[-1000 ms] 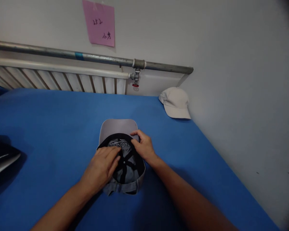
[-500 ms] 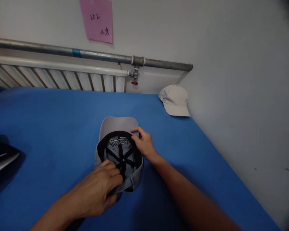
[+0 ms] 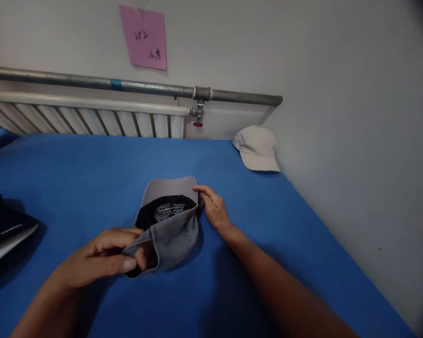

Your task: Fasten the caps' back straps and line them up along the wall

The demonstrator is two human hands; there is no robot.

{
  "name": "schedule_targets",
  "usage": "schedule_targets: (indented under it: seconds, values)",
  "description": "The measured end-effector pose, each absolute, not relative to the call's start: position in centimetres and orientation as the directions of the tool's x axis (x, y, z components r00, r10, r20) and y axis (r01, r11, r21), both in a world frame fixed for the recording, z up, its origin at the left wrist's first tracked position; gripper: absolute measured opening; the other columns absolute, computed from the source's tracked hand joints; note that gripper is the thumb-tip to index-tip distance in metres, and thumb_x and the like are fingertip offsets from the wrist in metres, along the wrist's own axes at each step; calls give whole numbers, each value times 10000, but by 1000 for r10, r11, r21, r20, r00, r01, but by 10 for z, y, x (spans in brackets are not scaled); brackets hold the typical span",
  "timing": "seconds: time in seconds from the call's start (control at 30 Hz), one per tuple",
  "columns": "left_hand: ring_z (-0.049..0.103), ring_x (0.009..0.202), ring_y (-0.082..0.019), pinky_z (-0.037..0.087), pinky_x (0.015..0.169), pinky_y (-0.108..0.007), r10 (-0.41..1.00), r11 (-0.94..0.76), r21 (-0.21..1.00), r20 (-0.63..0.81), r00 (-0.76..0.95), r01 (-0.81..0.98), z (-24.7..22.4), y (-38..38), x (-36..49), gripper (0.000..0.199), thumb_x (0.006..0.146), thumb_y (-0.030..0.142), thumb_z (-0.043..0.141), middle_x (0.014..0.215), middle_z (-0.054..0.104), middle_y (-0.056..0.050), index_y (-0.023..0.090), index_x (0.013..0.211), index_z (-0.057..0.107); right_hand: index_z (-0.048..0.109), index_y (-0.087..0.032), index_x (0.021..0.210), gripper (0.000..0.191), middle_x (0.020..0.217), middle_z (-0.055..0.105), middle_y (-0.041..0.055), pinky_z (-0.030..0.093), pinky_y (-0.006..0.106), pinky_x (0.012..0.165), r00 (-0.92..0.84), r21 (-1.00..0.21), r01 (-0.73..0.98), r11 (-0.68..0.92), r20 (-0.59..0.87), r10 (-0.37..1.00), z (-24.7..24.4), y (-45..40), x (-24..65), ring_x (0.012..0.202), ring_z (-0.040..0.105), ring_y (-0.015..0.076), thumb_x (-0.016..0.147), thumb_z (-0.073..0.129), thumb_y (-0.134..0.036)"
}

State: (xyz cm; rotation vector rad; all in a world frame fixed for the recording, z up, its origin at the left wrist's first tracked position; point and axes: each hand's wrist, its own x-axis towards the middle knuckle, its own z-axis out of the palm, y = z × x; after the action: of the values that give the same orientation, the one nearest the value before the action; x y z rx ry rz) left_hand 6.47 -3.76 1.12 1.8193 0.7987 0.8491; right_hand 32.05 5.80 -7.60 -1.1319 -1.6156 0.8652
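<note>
A grey baseball cap (image 3: 176, 237) lies upside down on the blue surface (image 3: 91, 183), its brim pointing away from me and its black inner band and some lettering showing. My left hand (image 3: 105, 253) is closed on the back strap, with the thumb outside and the fingers partly hidden inside the cap. At the brim's right edge is my right hand (image 3: 213, 206). Its index finger and thumb pinch the cap where brim and crown meet.
A beige cap (image 3: 257, 146) rests at the far right corner by the wall. Part of a dark cap (image 3: 7, 230) shows at the left edge. Behind the surface run a radiator (image 3: 109, 123), a metal pipe (image 3: 155, 88) and a red-handled valve (image 3: 198, 124). A pink paper (image 3: 146, 40) hangs above.
My left hand has moved left with the back strap, and the rear of the grey cap has swung left and folded over its inside. My right hand stays at the brim's right edge.
</note>
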Motion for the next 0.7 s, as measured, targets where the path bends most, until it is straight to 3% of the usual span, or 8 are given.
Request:
schedule_targets:
  seconds: [0.1, 0.2, 0.27, 0.37, 0.5, 0.6, 0.7]
  values:
    - [609, 679, -191, 527, 632, -330, 756, -142, 989, 128, 641, -31, 6, -36, 53, 170, 835, 348, 581, 731, 632, -25, 256, 817, 722, 659, -256, 1069, 394, 1173, 626, 48, 448, 366, 978, -172, -828, 352, 437, 401, 900, -78, 56, 318, 1110, 580, 176, 822, 391, -104]
    - [635, 694, -198, 537, 653, -343, 719, -146, 982, 186, 670, -117, 4, -35, 49, 171, 828, 362, 583, 738, 654, -15, 282, 829, 734, 672, -240, 1008, 382, 1375, 502, 80, 362, 445, 1061, -260, -661, 493, 566, 509, 820, -75, 50, 315, 1286, 442, 228, 738, 479, -50]
    - [649, 656, -194, 538, 602, -318, 730, -176, 961, 271, 627, -211, 3, -34, 48, 167, 812, 378, 587, 709, 670, -5, 291, 814, 728, 676, -226, 922, 308, 1408, 483, 94, 339, 488, 1060, -335, -567, 536, 626, 538, 774, -70, 44, 312, 1315, 402, 264, 723, 516, -53]
    - [617, 514, -161, 501, 485, -268, 818, -228, 931, 342, 462, -285, 1, -34, 42, 193, 785, 413, 580, 585, 649, 9, 265, 712, 680, 650, -231, 847, 217, 1268, 616, 81, 333, 500, 1036, -436, -515, 500, 696, 545, 716, -61, 35, 309, 1260, 471, 267, 740, 532, -84]
    - [510, 359, -118, 430, 382, -228, 932, -244, 938, 297, 207, -247, -1, -34, 31, 360, 739, 493, 595, 401, 493, 42, 213, 549, 471, 611, -248, 824, 191, 1009, 721, 22, 357, 455, 994, -471, -525, 387, 758, 594, 652, -50, 26, 305, 1100, 595, 231, 745, 513, -103]
    - [542, 444, -125, 440, 418, -236, 963, -214, 942, 247, 105, -259, 0, -32, 30, 444, 743, 516, 594, 485, 543, 27, 196, 532, 370, 602, -249, 818, 198, 952, 725, 14, 370, 441, 972, -423, -536, 361, 763, 635, 646, -45, 25, 306, 1026, 619, 225, 747, 485, -106]
    - [593, 621, -150, 513, 564, -289, 989, -122, 946, 139, 38, -301, -2, -30, 33, 378, 789, 450, 554, 661, 618, 2, 195, 562, 391, 589, -249, 784, 204, 950, 720, 18, 373, 451, 968, -372, -593, 358, 721, 618, 693, -44, 27, 309, 1004, 622, 230, 742, 446, -110]
